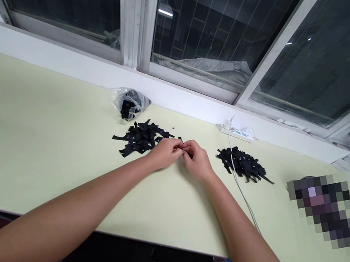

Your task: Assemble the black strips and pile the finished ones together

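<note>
Over the pale yellow table (59, 128), my left hand (167, 152) and my right hand (196, 156) meet with fingertips pinched together. Between them is a short black strip (180, 140), one end poking up past the fingers; most of it is hidden. Just beyond my left hand lies a loose pile of black strips (142, 136). To the right of my right hand sits another, denser pile of black strips (243, 164), with small shiny spots on it.
A clear plastic bag (131, 101) holding black pieces stands against the window ledge. A white power strip (236, 131) lies along the wall, and its white cable (242, 187) runs across the right pile. A pixelated dark object (328, 212) is at the right. Windows (202, 17) line the back.
</note>
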A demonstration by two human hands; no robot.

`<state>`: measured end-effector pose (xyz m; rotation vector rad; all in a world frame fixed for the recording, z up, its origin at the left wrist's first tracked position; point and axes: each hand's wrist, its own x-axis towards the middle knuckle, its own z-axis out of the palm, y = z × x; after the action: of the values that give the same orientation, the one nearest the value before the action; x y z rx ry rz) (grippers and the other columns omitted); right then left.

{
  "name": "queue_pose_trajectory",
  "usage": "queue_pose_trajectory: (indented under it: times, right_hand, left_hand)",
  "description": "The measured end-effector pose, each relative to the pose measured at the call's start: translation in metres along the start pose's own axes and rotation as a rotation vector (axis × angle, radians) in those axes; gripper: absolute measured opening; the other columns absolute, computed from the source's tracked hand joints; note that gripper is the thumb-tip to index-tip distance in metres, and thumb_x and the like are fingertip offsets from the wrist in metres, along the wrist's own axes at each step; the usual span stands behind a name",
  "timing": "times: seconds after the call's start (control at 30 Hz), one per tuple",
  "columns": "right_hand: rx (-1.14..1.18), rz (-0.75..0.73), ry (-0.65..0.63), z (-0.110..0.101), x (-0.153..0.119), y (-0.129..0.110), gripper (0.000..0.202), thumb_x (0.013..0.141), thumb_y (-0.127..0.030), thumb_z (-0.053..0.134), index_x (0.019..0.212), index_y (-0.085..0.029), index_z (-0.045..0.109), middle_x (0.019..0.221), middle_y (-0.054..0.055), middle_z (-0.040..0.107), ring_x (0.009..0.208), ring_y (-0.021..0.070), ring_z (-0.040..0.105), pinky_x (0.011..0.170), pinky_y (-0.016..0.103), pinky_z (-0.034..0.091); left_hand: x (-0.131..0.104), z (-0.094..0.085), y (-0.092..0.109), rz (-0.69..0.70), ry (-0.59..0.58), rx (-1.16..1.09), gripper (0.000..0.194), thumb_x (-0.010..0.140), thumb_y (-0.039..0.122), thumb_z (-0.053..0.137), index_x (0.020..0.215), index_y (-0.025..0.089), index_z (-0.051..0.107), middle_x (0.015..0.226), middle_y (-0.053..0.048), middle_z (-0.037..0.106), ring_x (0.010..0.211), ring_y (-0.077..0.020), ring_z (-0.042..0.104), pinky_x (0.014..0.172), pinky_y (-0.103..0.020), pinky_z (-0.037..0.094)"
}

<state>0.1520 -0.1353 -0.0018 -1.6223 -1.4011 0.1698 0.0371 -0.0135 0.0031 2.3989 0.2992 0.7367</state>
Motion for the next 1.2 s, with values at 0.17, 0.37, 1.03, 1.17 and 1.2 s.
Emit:
queue_pose_trajectory:
  times: [0.17,0.37,1.03,1.17,1.2]
  right_hand:
    - [0.063,0.029,-0.001,0.004,0.001,0.001,0.017,0.086,-0.027,0.053,0.101,-0.022,0.056,0.094,0.003,0.071,0.083,0.0176,0.067,0.075,0.029,0.049]
    - [0.021,0.042,0.012,0.005,0.001,0.003,0.016,0.085,-0.028,0.05,0.097,-0.022,0.059,0.089,0.002,0.07,0.075,0.0166,0.063,0.071,0.029,0.048]
    - [-0.175,0.171,-0.004,-0.013,0.003,0.007,0.018,0.083,-0.031,0.054,0.088,-0.021,0.068,0.084,0.002,0.072,0.072,0.0175,0.063,0.071,0.028,0.048]
    - [-0.317,0.165,0.021,-0.017,0.003,0.013,0.019,0.082,-0.027,0.051,0.087,-0.022,0.068,0.083,0.003,0.071,0.071,0.0181,0.062,0.07,0.03,0.046]
    - [-0.356,0.171,0.043,-0.019,0.003,0.016,0.019,0.082,-0.026,0.05,0.086,-0.021,0.068,0.083,0.004,0.071,0.072,0.0188,0.062,0.071,0.03,0.045]
  left_hand:
    - [0.001,0.0,-0.002,0.013,0.017,0.008,0.018,0.077,0.013,0.046,0.074,0.016,0.063,0.072,-0.002,0.062,0.067,-0.0151,0.053,0.064,-0.027,0.036]
    - [0.003,0.0,-0.007,0.032,0.051,0.055,0.023,0.082,0.012,0.044,0.079,0.016,0.066,0.081,-0.004,0.066,0.076,-0.0168,0.058,0.07,-0.028,0.041]
    - [0.003,0.01,-0.013,0.072,-0.016,0.094,0.025,0.093,0.024,0.048,0.095,0.017,0.071,0.094,-0.006,0.07,0.091,-0.0199,0.062,0.084,-0.032,0.045]
    - [0.005,0.007,-0.012,0.058,0.022,0.077,0.026,0.093,0.023,0.047,0.096,0.016,0.072,0.096,-0.007,0.07,0.092,-0.0202,0.063,0.084,-0.032,0.046]
    - [0.005,0.006,-0.012,0.048,0.035,0.068,0.026,0.093,0.023,0.047,0.096,0.016,0.072,0.097,-0.008,0.071,0.092,-0.0201,0.063,0.084,-0.032,0.046]
